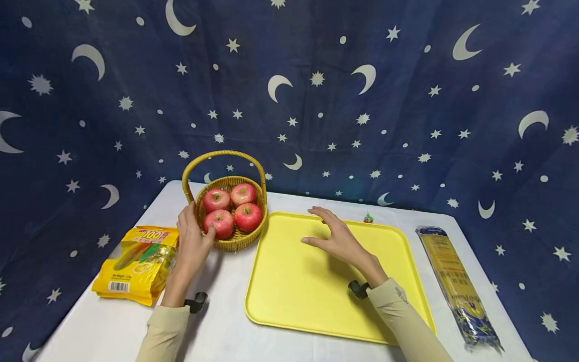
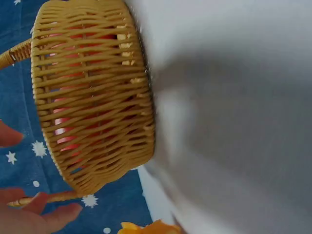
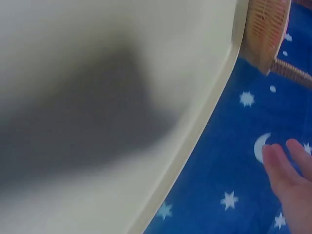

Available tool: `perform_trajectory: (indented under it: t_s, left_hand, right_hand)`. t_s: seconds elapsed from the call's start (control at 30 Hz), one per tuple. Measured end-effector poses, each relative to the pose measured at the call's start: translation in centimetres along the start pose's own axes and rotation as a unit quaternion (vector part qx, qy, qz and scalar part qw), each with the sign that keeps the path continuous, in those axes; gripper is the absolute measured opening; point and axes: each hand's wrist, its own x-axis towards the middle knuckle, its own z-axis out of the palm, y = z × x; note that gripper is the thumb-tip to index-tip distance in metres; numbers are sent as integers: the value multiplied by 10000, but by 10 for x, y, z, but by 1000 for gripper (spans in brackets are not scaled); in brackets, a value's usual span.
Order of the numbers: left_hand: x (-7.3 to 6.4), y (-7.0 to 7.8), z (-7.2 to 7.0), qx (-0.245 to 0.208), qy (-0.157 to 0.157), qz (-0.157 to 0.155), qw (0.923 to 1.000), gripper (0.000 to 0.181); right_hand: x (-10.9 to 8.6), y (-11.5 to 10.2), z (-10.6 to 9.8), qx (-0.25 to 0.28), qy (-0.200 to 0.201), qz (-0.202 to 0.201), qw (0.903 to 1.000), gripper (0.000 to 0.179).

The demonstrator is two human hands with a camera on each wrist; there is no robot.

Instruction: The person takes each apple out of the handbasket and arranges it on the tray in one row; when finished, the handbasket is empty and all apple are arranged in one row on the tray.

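Note:
A wicker basket [image 1: 237, 245] with a tall arched handle stands at the back left of the table, with several red apples [image 1: 248, 217] inside. At its left side is my left hand [image 1: 192, 244], fingers by the foot of the handle and thumb apart from them near the front left apple. The left wrist view shows a gap between that thumb [image 2: 9, 135] and the fingers [image 2: 46, 214]; whether they touch the basket cannot be told. Over the yellow tray [image 1: 289, 296] hovers my right hand [image 1: 339, 241], holding nothing, its thumb and fingers spread.
Left of my left forearm lies a yellow snack bag [image 1: 131, 266] with a clear window. A long yellow-and-blue packet [image 1: 457, 281] lies right of the tray. Behind the tray's far edge is a small green-and-red object [image 1: 368, 218]. A dark blue star-patterned cloth [image 1: 316, 120] hangs behind the table.

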Motion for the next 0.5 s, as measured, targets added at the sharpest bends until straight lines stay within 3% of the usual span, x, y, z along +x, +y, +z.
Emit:
perform_trajectory:
  t_s: [0.17,0.3,0.5]
  left_hand:
    - [4,-3,4,-295,167,-783,9964,75]
    - [8,-10,4,-543,-95,-1214,9911,84]
    - [13,-22,4,-1604,-503,-1819,9688,80]
  right_hand:
    - [22,-5,13,427,-79,-207,9988,77]
    - [37,-12,24,586,-213,-379,9973,74]
    - [60,-26,45,788,-447,-628,9939,66]
